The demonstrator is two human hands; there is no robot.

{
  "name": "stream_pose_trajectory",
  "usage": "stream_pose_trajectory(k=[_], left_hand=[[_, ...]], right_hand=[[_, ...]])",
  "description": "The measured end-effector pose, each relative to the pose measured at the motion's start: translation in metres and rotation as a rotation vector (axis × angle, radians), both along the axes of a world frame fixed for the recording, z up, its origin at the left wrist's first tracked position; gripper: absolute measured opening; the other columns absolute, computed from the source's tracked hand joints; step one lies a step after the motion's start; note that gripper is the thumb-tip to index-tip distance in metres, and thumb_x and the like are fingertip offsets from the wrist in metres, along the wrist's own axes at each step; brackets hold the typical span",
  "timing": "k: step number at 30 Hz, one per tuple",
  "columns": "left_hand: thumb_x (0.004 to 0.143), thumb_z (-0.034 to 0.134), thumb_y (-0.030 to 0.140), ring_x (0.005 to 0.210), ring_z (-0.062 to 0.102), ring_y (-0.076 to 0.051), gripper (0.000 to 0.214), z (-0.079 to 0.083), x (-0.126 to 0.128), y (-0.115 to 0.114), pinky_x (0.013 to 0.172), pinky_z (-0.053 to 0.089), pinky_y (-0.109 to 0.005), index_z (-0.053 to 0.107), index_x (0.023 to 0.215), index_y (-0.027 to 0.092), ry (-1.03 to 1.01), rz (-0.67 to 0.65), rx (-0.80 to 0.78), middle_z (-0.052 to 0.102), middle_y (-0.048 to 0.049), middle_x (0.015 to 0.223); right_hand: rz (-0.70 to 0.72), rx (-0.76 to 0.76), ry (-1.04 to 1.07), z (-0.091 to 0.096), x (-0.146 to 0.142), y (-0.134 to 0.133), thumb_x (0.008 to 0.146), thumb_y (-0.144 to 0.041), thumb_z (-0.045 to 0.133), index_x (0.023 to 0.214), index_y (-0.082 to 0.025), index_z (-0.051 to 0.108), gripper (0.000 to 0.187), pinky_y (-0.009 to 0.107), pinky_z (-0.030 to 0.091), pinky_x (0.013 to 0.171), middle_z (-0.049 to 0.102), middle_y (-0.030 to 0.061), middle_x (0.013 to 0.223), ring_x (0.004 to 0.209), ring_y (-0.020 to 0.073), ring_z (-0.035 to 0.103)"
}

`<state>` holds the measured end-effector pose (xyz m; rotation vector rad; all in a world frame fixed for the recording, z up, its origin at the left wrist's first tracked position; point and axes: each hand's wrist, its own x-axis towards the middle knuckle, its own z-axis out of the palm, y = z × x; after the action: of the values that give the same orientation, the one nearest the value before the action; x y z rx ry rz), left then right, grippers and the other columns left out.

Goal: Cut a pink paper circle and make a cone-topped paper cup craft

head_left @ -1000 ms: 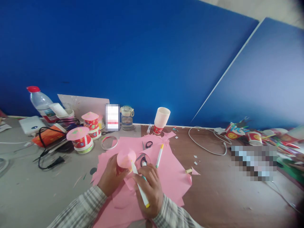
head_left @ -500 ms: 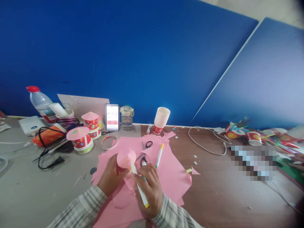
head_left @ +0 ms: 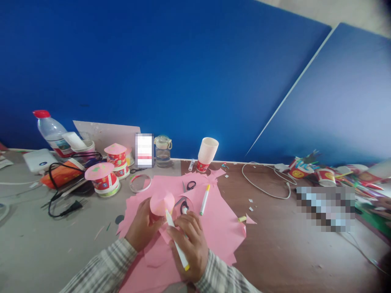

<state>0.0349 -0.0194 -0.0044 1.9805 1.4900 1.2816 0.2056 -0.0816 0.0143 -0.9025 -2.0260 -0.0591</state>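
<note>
My left hand [head_left: 143, 226] is closed around a paper cup, mostly hidden, that is topped with a pink paper cone [head_left: 162, 201]. In my right hand [head_left: 193, 244] a white marker [head_left: 179, 243] with a yellow end is gripped, its tip at the lower edge of the cone. Another, greenish pen shows partly between the right fingers. Pink paper sheets [head_left: 220, 228] spread under both hands. Scissors [head_left: 184, 206] lie just beyond my right hand, with a second pair [head_left: 191, 186] farther back. A white marker with a yellow cap [head_left: 205, 199] rests on the paper.
Stacked paper cups [head_left: 208, 151] and a water bottle [head_left: 163, 152] stand by the blue partition [head_left: 183, 73]. Left are two cups with pink cone tops [head_left: 105, 181], a tape roll [head_left: 140, 183] and a black plug cable [head_left: 71, 208]. A white cable [head_left: 265, 192] lies right.
The marker in my right hand has shifted slightly left along the cone's lower edge, its yellow end dipping a little. My left hand has stayed nearly still.
</note>
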Motion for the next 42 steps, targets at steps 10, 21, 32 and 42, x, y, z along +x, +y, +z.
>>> stream_pose_trajectory(k=[10, 21, 32, 42], left_hand=[[0.046, 0.065, 0.020, 0.090, 0.049, -0.032, 0.055, -0.0012, -0.0002, 0.0002, 0.075, 0.043, -0.048, 0.049, 0.099, 0.017, 0.001, -0.002, 0.009, 0.057, -0.0126, 0.095], [0.051, 0.059, 0.015, 0.087, 0.051, -0.031, 0.043, 0.0022, 0.0008, 0.0009, 0.074, 0.044, -0.047, 0.052, 0.094, 0.020, -0.018, -0.030, 0.076, 0.059, -0.0097, 0.089], [0.048, 0.066, 0.026, 0.089, 0.049, -0.032, 0.053, -0.0010, -0.0010, -0.0002, 0.074, 0.043, -0.049, 0.050, 0.098, 0.018, -0.005, 0.000, 0.010, 0.058, -0.0121, 0.094], [0.048, 0.066, 0.025, 0.089, 0.049, -0.033, 0.053, -0.0012, -0.0010, -0.0003, 0.074, 0.044, -0.048, 0.050, 0.098, 0.017, -0.005, -0.007, 0.009, 0.058, -0.0125, 0.095]], right_hand=[[-0.054, 0.016, -0.013, -0.0024, -0.0026, 0.0010, 0.077, -0.016, 0.057, 0.106, -0.023, 0.058, 0.030, 0.049, 0.046, 0.087, 0.063, 0.0039, 0.090, 0.086, 0.0232, 0.060], [-0.004, -0.013, -0.051, -0.0002, -0.0068, -0.0056, 0.075, -0.014, 0.058, 0.105, -0.026, 0.060, 0.033, 0.046, 0.048, 0.087, 0.064, 0.0030, 0.092, 0.087, 0.0234, 0.062], [-0.054, 0.010, -0.005, -0.0040, -0.0014, -0.0004, 0.074, -0.015, 0.060, 0.103, -0.020, 0.059, 0.030, 0.049, 0.047, 0.087, 0.062, 0.0046, 0.090, 0.086, 0.0239, 0.061], [-0.070, 0.026, -0.004, -0.0040, -0.0028, -0.0008, 0.074, -0.014, 0.060, 0.104, -0.023, 0.059, 0.031, 0.048, 0.046, 0.088, 0.062, 0.0030, 0.089, 0.086, 0.0234, 0.061]])
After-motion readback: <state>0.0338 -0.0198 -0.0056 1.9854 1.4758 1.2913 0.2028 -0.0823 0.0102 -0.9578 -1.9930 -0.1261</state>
